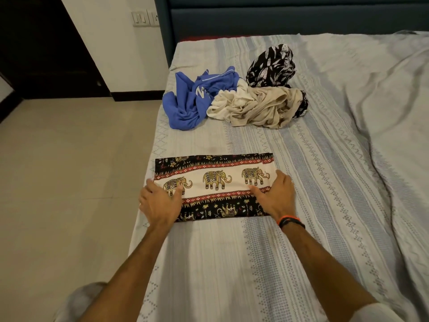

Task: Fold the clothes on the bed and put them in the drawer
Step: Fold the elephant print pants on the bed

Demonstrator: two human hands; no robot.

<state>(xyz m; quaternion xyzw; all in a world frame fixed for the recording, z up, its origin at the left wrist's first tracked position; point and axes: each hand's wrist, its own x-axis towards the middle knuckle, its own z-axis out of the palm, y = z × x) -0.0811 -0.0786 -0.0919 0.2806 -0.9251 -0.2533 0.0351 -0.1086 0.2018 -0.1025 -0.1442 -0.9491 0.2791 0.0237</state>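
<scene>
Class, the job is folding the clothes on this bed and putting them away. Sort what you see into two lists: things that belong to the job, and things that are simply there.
Part of the job:
elephant-print cloth, under both hands: left hand, right hand
blue garment
cream garment
black leaf-print garment

Simply there:
bedsheet
headboard
wall switches
wristbands

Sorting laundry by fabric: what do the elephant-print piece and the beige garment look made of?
The elephant-print cloth looks like thin, matte woven fabric, perhaps cotton or rayon: it lies flat with crisp folded edges. The beige garment looks like soft, light knit or jersey: it bunches into many fine, limp wrinkles. Neither can be confirmed by sight.
</scene>
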